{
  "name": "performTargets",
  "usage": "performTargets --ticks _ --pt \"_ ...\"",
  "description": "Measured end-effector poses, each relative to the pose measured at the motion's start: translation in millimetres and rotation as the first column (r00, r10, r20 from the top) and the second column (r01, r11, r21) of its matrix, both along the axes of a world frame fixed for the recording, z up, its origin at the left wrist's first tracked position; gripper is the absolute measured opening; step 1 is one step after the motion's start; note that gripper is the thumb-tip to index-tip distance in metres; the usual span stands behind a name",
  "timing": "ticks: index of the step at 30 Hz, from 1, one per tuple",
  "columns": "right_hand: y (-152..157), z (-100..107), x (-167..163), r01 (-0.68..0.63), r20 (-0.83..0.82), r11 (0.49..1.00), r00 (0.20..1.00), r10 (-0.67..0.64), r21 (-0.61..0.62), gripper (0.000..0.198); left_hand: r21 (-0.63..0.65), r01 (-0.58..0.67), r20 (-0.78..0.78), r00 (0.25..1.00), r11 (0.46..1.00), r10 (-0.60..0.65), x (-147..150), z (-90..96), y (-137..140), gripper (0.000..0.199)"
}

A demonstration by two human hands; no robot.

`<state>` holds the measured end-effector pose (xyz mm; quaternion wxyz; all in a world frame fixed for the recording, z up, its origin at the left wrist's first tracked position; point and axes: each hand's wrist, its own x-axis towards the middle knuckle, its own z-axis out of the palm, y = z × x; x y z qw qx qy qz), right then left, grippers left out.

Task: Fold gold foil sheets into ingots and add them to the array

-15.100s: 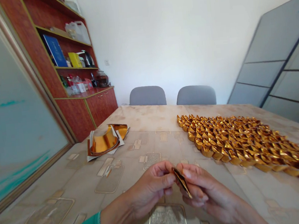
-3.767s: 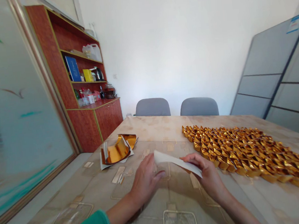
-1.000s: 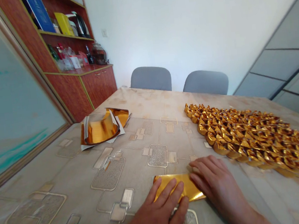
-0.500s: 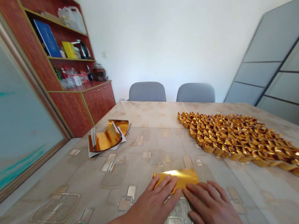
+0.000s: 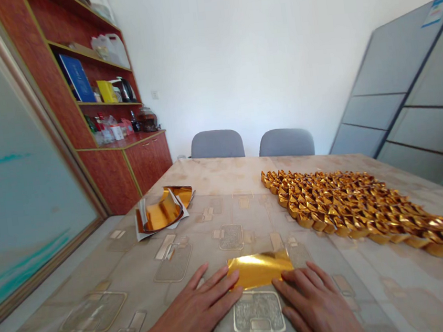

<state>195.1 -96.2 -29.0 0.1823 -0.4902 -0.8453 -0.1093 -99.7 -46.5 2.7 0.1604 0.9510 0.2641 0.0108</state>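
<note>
A gold foil sheet (image 5: 258, 269) lies flat on the patterned tablecloth in front of me, its near edge straight. My left hand (image 5: 204, 305) rests flat with fingers stretched, the fingertips touching the sheet's left end. At the near right corner of the foil, my right hand (image 5: 314, 296) lies with its fingers extended, the tips on the edge. Neither hand grips anything. To the right spreads a large group of folded gold foil pieces (image 5: 340, 201), set close together in rows. A loose pile of curled gold foil sheets (image 5: 163, 212) with white undersides sits at the left.
The table (image 5: 229, 168) has a clear patterned cover over part of it. Two grey chairs (image 5: 217, 144) stand at its far side. A red-brown cabinet (image 5: 147, 158) with shelves of household things is at the back left, beside a frosted door (image 5: 18, 155).
My left hand has slid left across the foil from its middle to its left end, uncovering more of it. My right hand stays at the right corner. The view has tilted slightly upward.
</note>
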Motion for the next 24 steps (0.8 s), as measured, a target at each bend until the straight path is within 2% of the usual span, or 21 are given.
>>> performTargets --ticks 3,7,10,13,16,18,21,24 --pt "0 3 -3 0.017 -0.002 1.0 1.0 -0.017 -0.025 0.024 0.04 -0.021 0.022 1.0 0.999 0.02 -6 -3.7 -3 0.07" --pt "3 2 -26 0.064 -0.007 0.997 0.998 -0.064 -0.032 0.011 0.111 0.001 0.082 0.997 0.994 -0.01 -5 -6.7 -1 0.072" --pt "6 -6 -49 0.027 -0.078 1.0 0.997 -0.026 0.009 0.032 0.14 0.006 0.079 0.997 0.99 -0.017 -4 -7.6 1 0.073" --pt "7 -11 -56 0.02 -0.132 0.998 0.991 -0.013 0.054 0.032 0.148 0.007 0.06 0.998 0.989 -0.016 -4 -8.4 2 0.07" --pt "2 -8 -35 0.044 -0.121 0.998 0.992 -0.038 0.048 0.02 0.157 0.003 0.069 0.998 0.988 -0.014 -5 -9.3 4 0.065" --pt "-3 -4 -13 0.044 -0.059 0.998 0.997 -0.042 0.038 0.019 0.174 -0.002 0.09 0.996 0.985 -0.014 -3 -9.1 6 0.059" --pt "-8 0 15 0.068 -0.026 0.992 0.998 -0.066 0.108 0.02 0.209 -0.01 0.139 0.99 0.978 -0.019 4 -5.7 9 0.044" --pt "-6 2 24 0.055 -0.01 0.992 0.998 -0.054 0.115 0.018 0.24 -0.018 0.169 0.985 0.971 -0.024 16 0.2 13 0.028"
